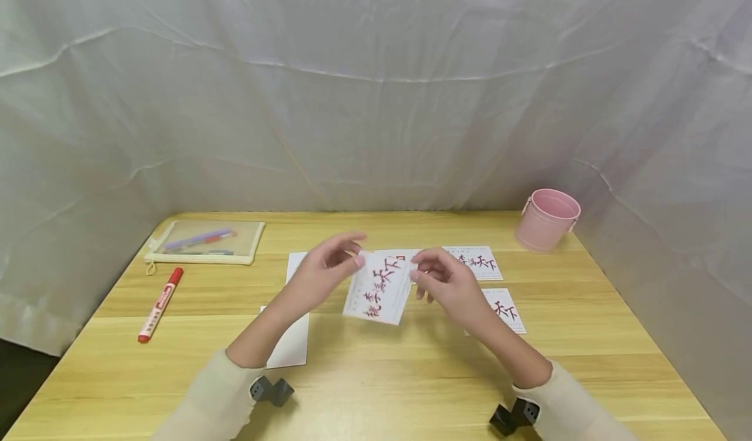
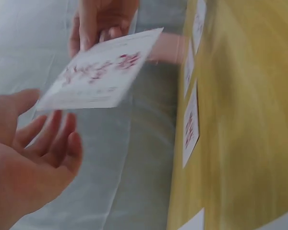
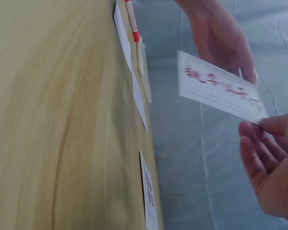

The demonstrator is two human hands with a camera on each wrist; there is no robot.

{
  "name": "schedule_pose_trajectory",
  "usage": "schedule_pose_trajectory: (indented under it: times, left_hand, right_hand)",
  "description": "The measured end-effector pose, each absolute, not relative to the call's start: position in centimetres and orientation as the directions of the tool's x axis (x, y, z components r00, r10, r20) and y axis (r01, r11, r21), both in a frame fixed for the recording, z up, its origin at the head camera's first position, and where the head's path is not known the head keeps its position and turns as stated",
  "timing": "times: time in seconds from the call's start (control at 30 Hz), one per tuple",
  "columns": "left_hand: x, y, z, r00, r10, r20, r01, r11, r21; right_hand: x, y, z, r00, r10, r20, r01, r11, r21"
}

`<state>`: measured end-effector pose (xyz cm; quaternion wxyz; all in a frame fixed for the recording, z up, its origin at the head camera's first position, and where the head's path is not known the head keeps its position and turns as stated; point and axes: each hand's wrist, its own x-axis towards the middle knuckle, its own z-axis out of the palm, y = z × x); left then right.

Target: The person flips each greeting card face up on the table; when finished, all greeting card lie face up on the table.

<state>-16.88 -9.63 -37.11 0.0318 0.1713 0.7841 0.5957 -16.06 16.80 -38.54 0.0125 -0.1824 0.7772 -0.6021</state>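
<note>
The left hand point(image 1: 320, 266) and right hand point(image 1: 454, 286) are raised above the middle of the table point(image 1: 587, 349), with 1 white card point(image 1: 376, 301) between them. The right hand pinches a corner of this card between thumb and fingers. The left hand has its thumb at the opposite corner with the fingers loosely bent; whether it grips the card or only touches it, I cannot tell. The card hangs tilted, its red writing facing up, clear of the table.

Toward the right edge of the table lie 2 printed cards point(image 1: 510, 314), 1 behind the other, the nearer one partly covered by the right arm. Another white card shows in part behind the held one. On the left side, 2 white sheets point(image 1: 288, 343) lie partly under the left arm.

A red marker point(image 1: 160, 305) rests slanted near the left edge. At the far left corner is a zip pouch point(image 1: 202, 258) with pens point(image 1: 200, 239) inside. A pink bucket point(image 1: 542, 230) stands upright at the far right corner.
</note>
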Motion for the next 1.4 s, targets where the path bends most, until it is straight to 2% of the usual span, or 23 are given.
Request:
schedule_pose_trajectory:
  times: [0.13,0.27,0.4,0.53,0.67,0.8,0.97,1.13,1.27,1.4]
  left_hand:
    - [-17.3,-10.9,-36.8,-0.956,0.205,0.21,0.245,0.164,0.956]
    - [-17.6,-11.4,-36.9,-0.952,0.2,0.233,0.264,0.144,0.954]
    - [-17.6,-11.2,-37.1,-0.954,0.203,0.222,0.253,0.143,0.957]
    - [-17.5,-11.3,-37.0,-0.962,0.19,0.197,0.225,0.14,0.964]
    - [-17.4,-11.5,-36.9,-0.966,0.208,0.155,0.191,0.163,0.968]
    - [-17.3,-11.2,-37.4,-0.952,0.294,0.087,0.152,0.206,0.967]
    - [-17.4,-9.7,-39.3,-0.924,0.382,-0.015,0.089,0.253,0.963]
    - [-17.9,-7.8,-41.6,-0.92,0.378,-0.099,0.039,0.339,0.94]
    - [-18.2,-6.5,-42.8,-0.908,0.4,-0.125,0.104,0.504,0.857]
    - [-18.7,-5.9,-43.4,-0.9,0.423,-0.107,0.214,0.641,0.737]
  right_hand:
    - [-16.4,17.1,-38.5,-0.961,-0.214,0.173,-0.182,0.024,-0.983]
    - [-16.6,17.1,-38.5,-0.977,-0.143,0.157,-0.143,-0.103,-0.984]
    - [-16.7,16.7,-38.8,-0.983,-0.129,0.133,-0.112,-0.16,-0.981]
    - [-16.6,16.4,-38.9,-0.981,-0.155,0.121,-0.099,-0.141,-0.985]
    - [-16.6,16.4,-38.9,-0.969,-0.167,0.184,-0.18,-0.037,-0.983]
    - [-16.6,16.9,-38.7,-0.952,-0.197,0.233,-0.265,0.152,-0.952]
    - [-16.8,18.5,-39.5,-0.954,-0.249,0.167,-0.251,0.356,-0.9]
    - [-17.5,20.1,-41.0,-0.951,-0.304,0.06,-0.212,0.496,-0.842]
    - [-18.1,21.0,-42.2,-0.95,-0.308,-0.048,-0.159,0.612,-0.775]
    - [-18.6,21.2,-43.3,-0.949,-0.304,-0.082,-0.174,0.724,-0.667]
